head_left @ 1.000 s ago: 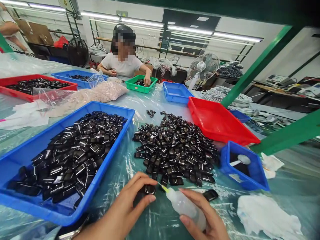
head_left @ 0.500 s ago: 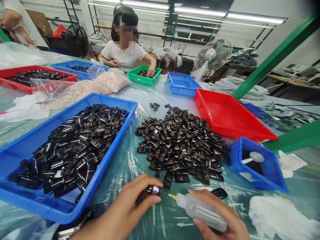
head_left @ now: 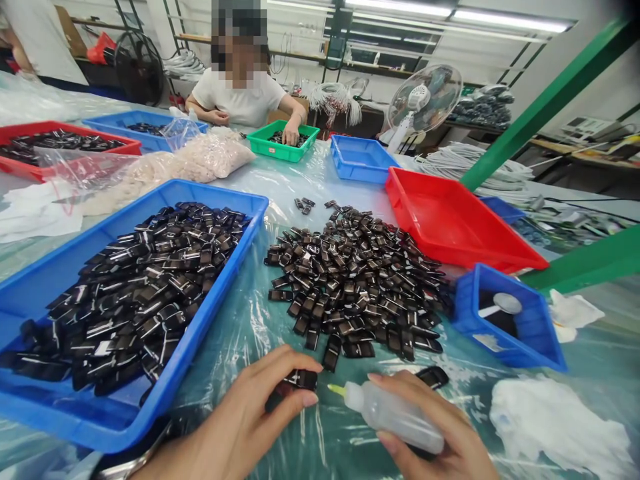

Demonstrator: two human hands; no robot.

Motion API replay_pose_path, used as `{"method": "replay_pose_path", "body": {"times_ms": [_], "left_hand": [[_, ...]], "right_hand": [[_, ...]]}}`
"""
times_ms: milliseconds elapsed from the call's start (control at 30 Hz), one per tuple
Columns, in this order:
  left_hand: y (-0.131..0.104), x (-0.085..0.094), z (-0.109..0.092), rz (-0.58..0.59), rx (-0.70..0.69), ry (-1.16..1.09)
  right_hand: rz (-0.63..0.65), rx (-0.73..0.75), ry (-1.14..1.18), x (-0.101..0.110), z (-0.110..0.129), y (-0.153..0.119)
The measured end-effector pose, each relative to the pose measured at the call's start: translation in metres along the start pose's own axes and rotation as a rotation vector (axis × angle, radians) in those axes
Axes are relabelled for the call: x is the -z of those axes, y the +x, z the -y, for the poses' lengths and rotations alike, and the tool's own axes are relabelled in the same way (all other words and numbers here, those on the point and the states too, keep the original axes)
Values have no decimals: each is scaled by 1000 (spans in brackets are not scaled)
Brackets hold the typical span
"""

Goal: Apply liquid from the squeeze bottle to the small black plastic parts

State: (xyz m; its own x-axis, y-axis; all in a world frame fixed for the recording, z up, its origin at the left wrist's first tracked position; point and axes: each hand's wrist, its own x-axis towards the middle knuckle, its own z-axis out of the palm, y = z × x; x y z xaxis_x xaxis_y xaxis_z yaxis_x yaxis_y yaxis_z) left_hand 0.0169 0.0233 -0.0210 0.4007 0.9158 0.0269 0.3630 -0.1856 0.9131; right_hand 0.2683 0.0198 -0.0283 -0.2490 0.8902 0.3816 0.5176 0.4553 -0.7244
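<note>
My left hand point(head_left: 260, 410) is closed on a small glossy black plastic part point(head_left: 303, 379), gripped between thumb and fingers. Facing it, my right hand point(head_left: 440, 427) is wrapped round a translucent squeeze bottle point(head_left: 395, 415). The bottle's thin yellowish nozzle point(head_left: 336, 389) points left at the part, a small gap apart. Just beyond both hands spreads a heap of similar black parts point(head_left: 355, 280) on the plastic-covered table. One loose black part point(head_left: 433, 377) lies behind the bottle, close to my right fingers.
A large blue tray point(head_left: 240, 260) of black parts stands left. To the right are a red tray point(head_left: 450, 213), a small blue bin point(head_left: 525, 333) with a white scoop-like item, and a crumpled white cloth point(head_left: 555, 427). Opposite, a co-worker's hand point(head_left: 291, 133) reaches into a green tray point(head_left: 257, 148).
The part in my left hand has turned, so its shiny light face no longer shows. The whole view has shifted slightly; both hands keep their holds.
</note>
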Motion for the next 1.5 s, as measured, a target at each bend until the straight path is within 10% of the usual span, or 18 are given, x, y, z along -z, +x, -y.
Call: {"method": "replay_pose_path", "body": {"times_ms": [400, 1500], "left_hand": [[-2, 7, -17, 16, -180, 196], [-3, 8, -20, 117, -64, 160]], "right_hand": [[67, -35, 71, 0, 4, 3], [173, -1, 20, 6, -1, 1]]}}
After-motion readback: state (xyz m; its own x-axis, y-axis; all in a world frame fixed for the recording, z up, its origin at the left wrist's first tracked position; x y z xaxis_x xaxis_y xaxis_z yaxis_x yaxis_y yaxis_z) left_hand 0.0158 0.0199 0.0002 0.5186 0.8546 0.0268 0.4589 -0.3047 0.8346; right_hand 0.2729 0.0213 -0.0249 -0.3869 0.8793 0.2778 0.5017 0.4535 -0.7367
